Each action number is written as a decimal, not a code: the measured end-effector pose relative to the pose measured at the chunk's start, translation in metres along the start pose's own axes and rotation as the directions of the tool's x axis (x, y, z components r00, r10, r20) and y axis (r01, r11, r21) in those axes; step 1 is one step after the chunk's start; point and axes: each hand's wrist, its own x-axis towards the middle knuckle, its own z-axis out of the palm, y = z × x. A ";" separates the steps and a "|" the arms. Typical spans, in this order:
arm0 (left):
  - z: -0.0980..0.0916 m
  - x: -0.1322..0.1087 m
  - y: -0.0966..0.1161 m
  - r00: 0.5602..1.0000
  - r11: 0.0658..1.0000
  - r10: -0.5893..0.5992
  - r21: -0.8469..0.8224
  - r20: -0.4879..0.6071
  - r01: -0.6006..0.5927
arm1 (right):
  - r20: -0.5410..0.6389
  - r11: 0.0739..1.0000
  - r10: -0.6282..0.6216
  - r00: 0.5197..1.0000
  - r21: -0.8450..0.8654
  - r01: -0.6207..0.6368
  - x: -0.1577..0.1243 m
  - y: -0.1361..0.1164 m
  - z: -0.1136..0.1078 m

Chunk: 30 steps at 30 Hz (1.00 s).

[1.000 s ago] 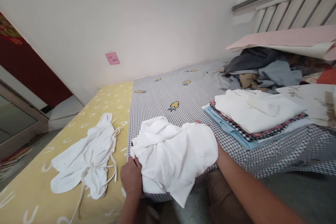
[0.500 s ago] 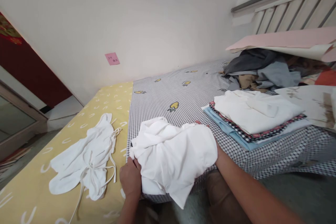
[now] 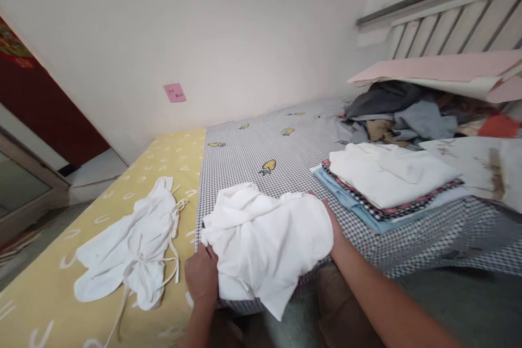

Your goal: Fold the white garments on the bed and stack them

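Observation:
A bunched, partly folded white garment (image 3: 265, 239) lies at the front edge of the bed, one corner hanging over. My left hand (image 3: 201, 273) is closed on its left edge, thumb and fingers pinching the cloth. My right hand (image 3: 333, 224) holds the right side, with most of its fingers hidden behind the fabric and only fingertips showing at the far edge. To the left, a white garment with thin tie strings (image 3: 142, 250) is spread on the yellow sheet (image 3: 98, 244).
A stack of folded clothes (image 3: 391, 179) sits to the right on the checked sheet (image 3: 281, 147). Behind it are a heap of dark and grey clothes (image 3: 408, 106) and a pink board (image 3: 440, 68). A pink note (image 3: 174, 92) is on the wall.
The view has shifted slightly. Both hands keep their places on the white garment, which looks nearly the same.

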 end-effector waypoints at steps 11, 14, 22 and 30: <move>0.003 0.000 -0.001 0.997 0.997 0.051 -0.063 -0.054 -0.054 | -0.243 0.998 0.042 0.969 -0.030 -0.051 -0.091 -0.022 -0.037; 0.005 -0.001 0.000 0.996 0.991 0.043 -0.120 -0.075 -0.052 | -0.206 0.980 0.138 0.969 -0.113 -0.164 -0.121 0.002 -0.037; 0.004 -0.003 0.002 0.998 0.983 0.011 -0.182 -0.066 -0.022 | 0.010 0.756 0.080 0.997 -0.653 -0.055 -0.136 0.049 -0.026; 0.008 -0.006 0.002 0.997 0.939 -0.064 -0.340 -0.037 0.048 | -0.095 0.914 -0.334 0.938 -0.276 0.297 -0.095 0.024 -0.025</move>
